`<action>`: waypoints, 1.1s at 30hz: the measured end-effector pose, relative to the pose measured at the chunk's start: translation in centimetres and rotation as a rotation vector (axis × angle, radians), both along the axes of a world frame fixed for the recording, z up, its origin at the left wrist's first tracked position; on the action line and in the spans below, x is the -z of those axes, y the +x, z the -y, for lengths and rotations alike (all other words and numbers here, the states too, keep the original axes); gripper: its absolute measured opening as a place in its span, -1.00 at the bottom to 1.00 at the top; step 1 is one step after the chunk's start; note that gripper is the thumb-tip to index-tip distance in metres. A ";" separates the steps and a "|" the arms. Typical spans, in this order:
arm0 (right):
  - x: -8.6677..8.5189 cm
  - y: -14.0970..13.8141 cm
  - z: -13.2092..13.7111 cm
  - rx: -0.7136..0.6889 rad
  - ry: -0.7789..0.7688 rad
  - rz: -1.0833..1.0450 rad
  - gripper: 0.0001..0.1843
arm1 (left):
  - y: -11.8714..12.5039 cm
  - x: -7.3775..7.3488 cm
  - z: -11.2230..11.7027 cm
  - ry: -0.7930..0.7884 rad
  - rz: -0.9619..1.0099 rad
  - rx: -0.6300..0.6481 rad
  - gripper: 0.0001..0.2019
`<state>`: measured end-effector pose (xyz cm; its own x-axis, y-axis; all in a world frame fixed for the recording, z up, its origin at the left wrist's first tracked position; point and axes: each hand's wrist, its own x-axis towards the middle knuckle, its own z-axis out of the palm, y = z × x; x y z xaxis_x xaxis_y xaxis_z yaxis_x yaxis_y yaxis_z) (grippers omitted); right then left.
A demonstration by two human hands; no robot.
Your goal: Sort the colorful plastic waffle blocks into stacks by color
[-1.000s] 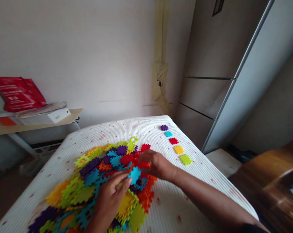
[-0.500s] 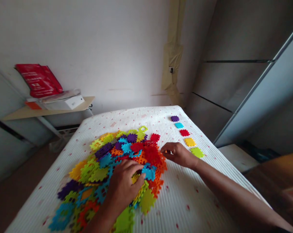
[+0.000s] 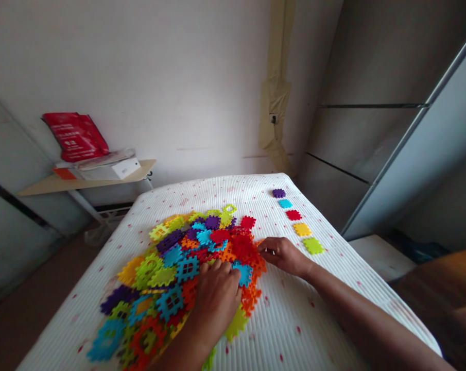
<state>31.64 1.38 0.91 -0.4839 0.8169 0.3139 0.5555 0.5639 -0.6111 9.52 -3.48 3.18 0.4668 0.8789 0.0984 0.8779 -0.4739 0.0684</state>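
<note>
A pale wall [image 3: 171, 77] is closing off the far side, and a tall grey cabinet [image 3: 356, 134] is rising past the right edge. Between them a table under a white cloth [image 3: 282, 314] is reaching forward, with room for moving opening along its right side. A small side table [image 3: 43, 185] is standing beyond the left edge.

A broad pile of toothed tiles [image 3: 163, 277] is spreading over the cloth's middle and near left, ending at its right in orange pieces [image 3: 259, 263]. On the side table a red bag [image 3: 76, 138] is lying over a white box [image 3: 122, 169].

The left hand [image 3: 219, 288] is resting on the pile, palm down, covering pieces beside a blue tile [image 3: 243, 274]. The right hand [image 3: 285, 255] is curling its fingers at the orange edge. Fingertips are hidden or blurred, so I cannot tell whether either hand is gripping anything.

Five separate tiles [image 3: 302, 229] are forming a row beyond the right hand. The cloth is showing ribs and red specks; the tiles are looking like flat plastic, some window-cut.
</note>
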 end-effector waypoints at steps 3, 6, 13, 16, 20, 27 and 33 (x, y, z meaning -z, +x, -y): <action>0.3 0.2 -0.1 0.023 0.020 0.016 -0.83 | 0.2 0.2 0.1 0.024 -0.004 -0.011 -0.86; 0.3 0.2 0.0 0.028 0.025 0.009 -0.82 | 0.2 0.5 0.0 0.015 -0.015 -0.005 -0.83; 0.3 0.2 -0.1 0.031 0.021 0.014 -0.82 | 0.1 1.1 -0.4 0.012 -0.010 -0.021 -0.86; 0.5 0.4 -0.2 0.039 0.026 0.010 -0.82 | -0.4 0.7 -0.7 0.037 0.136 -0.038 -0.89; 0.3 0.2 0.0 0.098 0.114 -0.043 -0.82 | -1.4 0.0 -1.5 -0.078 0.695 -0.089 -0.87; -2.7 -2.8 1.9 0.103 0.463 -0.097 -0.67 | -1.6 0.2 -2.4 -0.566 1.444 -0.362 -0.75; -3.1 -5.3 2.8 0.104 0.539 0.241 -0.45 | -1.4 0.6 -1.8 -0.583 1.422 -0.315 -0.76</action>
